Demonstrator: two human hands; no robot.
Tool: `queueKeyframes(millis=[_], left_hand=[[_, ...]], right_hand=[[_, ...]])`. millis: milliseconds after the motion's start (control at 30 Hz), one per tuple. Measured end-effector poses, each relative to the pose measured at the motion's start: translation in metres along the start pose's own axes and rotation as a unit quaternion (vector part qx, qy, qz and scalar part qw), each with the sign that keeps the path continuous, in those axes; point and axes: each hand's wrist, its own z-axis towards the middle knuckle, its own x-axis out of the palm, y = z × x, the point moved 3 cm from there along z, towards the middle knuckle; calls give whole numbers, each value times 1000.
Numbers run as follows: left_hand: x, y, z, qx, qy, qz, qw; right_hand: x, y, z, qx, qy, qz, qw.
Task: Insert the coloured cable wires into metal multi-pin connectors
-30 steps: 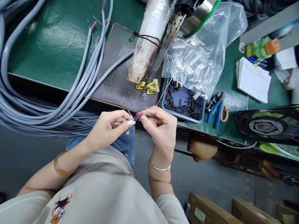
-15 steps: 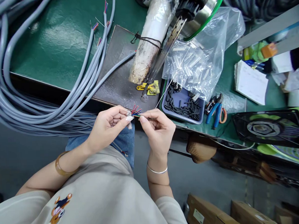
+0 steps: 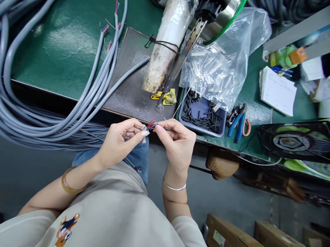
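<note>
Near the bench's front edge, my left hand (image 3: pixel 127 138) is closed in a pinch on a cable end, with white material at the fingertips. From that end fan out thin coloured wires (image 3: pixel 151 125), red and blue among them. My right hand (image 3: pixel 175 137) is closed with thumb and forefinger pinched on the wires' tips. The rest of the held cable is hidden by my left hand. Left of my hands, several grey cables (image 3: pixel 98 93) loop over the bench edge, some with stripped ends showing coloured wires.
A soldering iron (image 3: pixel 182 59) points down over a dark mat (image 3: pixel 122 80), beside a yellow sponge (image 3: pixel 169 97). To the right are a blue tray (image 3: pixel 223 124) of short black tubes, a plastic bag (image 3: pixel 241 58), blue-handled pliers (image 3: pixel 239 129) and a black fan (image 3: pixel 297 143).
My right hand has shifted slightly to the right, its fingertips still on the wires. The wire ends have turned a little between my hands. My left hand has barely moved.
</note>
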Motion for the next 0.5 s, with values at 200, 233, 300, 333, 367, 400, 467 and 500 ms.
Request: queueKeyframes(millis=[200, 233, 300, 333, 367, 400, 467, 500], left_hand=[[1, 1, -1, -9, 3, 0, 1000], [1, 1, -1, -11, 5, -3, 1000], [1, 0, -1, -11, 8, -9, 1000], [1, 0, -1, -11, 9, -14, 1000], [1, 0, -1, -11, 9, -19, 1000], [0, 0, -1, -13, 10, -25, 1000], [0, 0, -1, -26, 13, -37, 999], [-1, 1, 0, -35, 14, -42, 998]], right_hand=[[2, 1, 1, 9, 3, -10, 1000], [2, 1, 1, 8, 1, -7, 1000], [2, 0, 1, 6, 0, 3, 1000], [2, -1, 1, 5, 0, 7, 1000], [2, -2, 1, 5, 0, 10, 1000], [2, -4, 1, 6, 2, 11, 1000], [1, -6, 1, 8, 4, 10, 1000], [1, -7, 1, 8, 5, 10, 1000]])
